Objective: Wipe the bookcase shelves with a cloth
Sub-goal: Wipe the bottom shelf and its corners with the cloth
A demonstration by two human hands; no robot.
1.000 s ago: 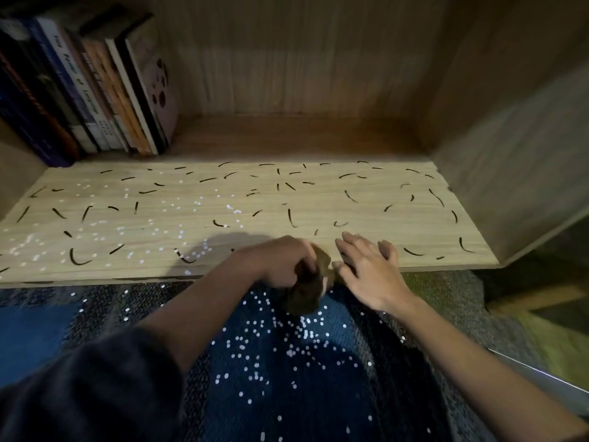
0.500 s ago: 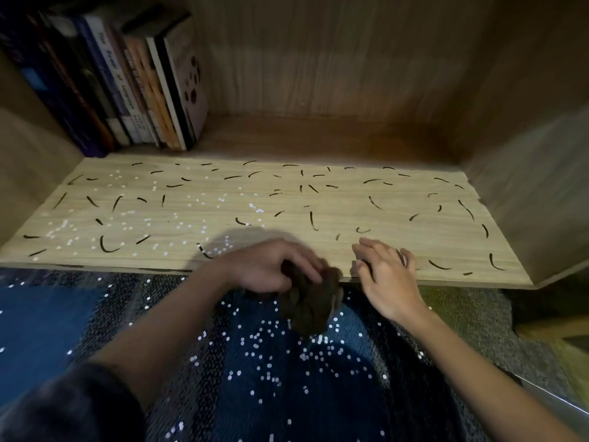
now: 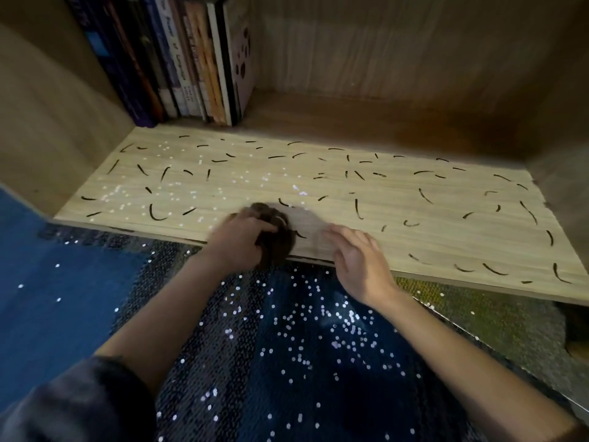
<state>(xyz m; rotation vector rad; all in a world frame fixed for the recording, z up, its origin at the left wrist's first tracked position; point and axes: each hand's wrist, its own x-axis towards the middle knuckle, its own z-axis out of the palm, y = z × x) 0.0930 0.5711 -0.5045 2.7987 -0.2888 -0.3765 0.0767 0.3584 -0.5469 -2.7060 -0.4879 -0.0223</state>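
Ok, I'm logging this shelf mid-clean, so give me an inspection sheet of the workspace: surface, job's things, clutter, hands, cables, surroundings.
Surface: light wooden shelf, strewn with dark curved marks across its width and white specks mostly on the left.
Job's things: brown cloth, bunched, at the shelf's front edge.
Clutter: row of books standing upright at the back left.
Hands: left hand grips the cloth; right hand lies open on the shelf beside it, holding nothing.
Cables: nothing seen.
Surroundings: wooden side wall on the right; dark blue speckled fabric below the shelf.
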